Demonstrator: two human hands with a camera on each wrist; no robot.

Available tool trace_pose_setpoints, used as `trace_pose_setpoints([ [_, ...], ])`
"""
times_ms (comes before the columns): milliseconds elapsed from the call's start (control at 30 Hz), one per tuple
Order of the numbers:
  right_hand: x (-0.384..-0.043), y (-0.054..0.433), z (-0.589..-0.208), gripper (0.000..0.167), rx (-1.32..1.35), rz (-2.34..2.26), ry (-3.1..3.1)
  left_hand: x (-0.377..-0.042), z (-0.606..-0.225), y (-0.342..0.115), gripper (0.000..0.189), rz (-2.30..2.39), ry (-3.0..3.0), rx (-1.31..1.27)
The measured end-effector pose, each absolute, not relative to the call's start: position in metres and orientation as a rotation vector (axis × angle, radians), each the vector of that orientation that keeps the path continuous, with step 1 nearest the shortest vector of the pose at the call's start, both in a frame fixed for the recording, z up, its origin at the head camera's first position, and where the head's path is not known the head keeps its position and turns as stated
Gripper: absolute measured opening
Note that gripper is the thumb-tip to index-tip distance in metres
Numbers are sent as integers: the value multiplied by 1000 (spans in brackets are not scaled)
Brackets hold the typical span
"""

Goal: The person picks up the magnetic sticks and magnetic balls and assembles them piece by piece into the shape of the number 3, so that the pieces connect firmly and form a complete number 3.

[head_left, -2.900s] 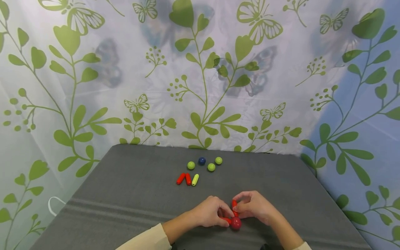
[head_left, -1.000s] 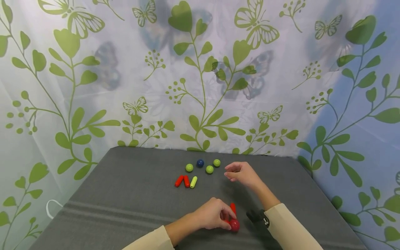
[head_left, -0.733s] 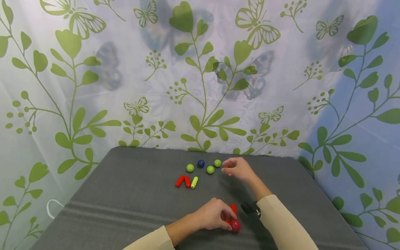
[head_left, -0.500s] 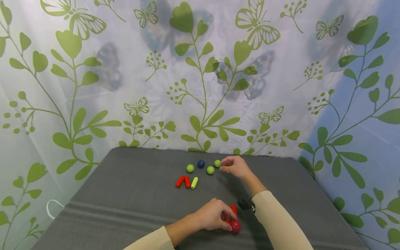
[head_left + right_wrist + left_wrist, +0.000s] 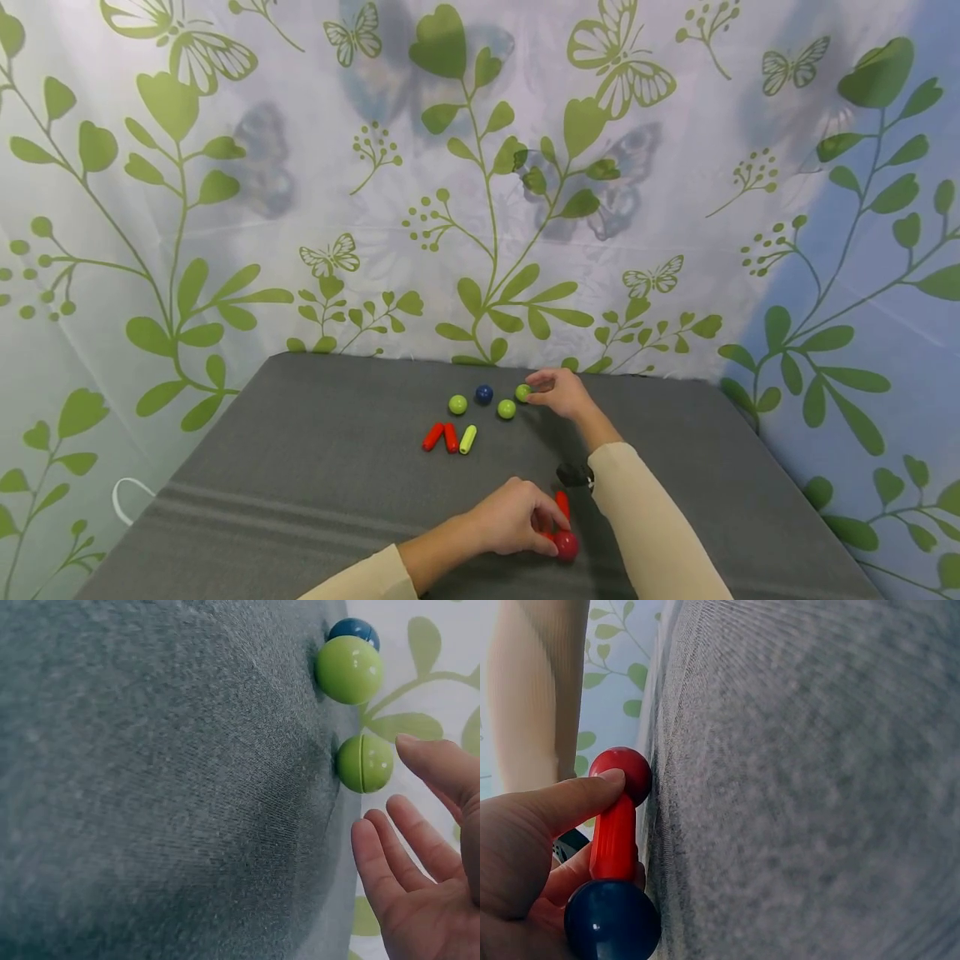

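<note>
My left hand (image 5: 508, 518) pinches a red stick (image 5: 613, 841) with its thumb along the joint to a glossy red ball (image 5: 622, 771). At the stick's other end sits a dark blue ball (image 5: 611, 921), which the hand hides in the head view. A second red stick (image 5: 562, 504) runs away from the red ball beyond the fingers. At the far side of the table, my right hand (image 5: 561, 393) reaches to the rearmost light green ball (image 5: 364, 763). Its thumb and fingers are spread beside that ball, with a gap showing in the right wrist view.
Two more green balls (image 5: 506, 409) and a blue ball (image 5: 484, 394) lie near the right hand. In front of them are two red sticks (image 5: 433, 437) and a yellow-green stick (image 5: 468, 439). A leaf-patterned curtain (image 5: 420, 283) hangs behind the grey-covered table (image 5: 315, 467).
My right hand has left the red stick by the left hand and moved forward to the rearmost green ball. The left hand has stayed nearly in place, holding the joined red piece.
</note>
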State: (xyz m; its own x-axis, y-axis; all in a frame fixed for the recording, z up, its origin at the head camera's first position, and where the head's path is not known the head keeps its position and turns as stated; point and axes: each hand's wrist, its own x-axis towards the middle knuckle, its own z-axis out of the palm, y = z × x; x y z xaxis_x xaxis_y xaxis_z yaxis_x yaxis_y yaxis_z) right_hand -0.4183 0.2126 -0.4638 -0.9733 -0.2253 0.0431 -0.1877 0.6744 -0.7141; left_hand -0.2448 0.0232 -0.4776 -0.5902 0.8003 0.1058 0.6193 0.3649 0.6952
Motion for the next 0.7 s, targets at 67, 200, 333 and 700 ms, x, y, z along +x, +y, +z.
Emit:
trace_pose_setpoints([
  [67,-420,212,-464,34,-341,-1199,2821,-245,-478,23,25,1044,2379,1263],
  [200,-422,211,-465,38,-337,-1198,2793,-244,-478,24,25,1054,2376,1255],
  [333,-427,211,-469,43,-338,-1178,2783,-244,-478,23,25,1070,2361,1252],
  [700,-434,204,-475,46,-291,-1190,2766,-246,-478,22,25,1077,2359,1257],
])
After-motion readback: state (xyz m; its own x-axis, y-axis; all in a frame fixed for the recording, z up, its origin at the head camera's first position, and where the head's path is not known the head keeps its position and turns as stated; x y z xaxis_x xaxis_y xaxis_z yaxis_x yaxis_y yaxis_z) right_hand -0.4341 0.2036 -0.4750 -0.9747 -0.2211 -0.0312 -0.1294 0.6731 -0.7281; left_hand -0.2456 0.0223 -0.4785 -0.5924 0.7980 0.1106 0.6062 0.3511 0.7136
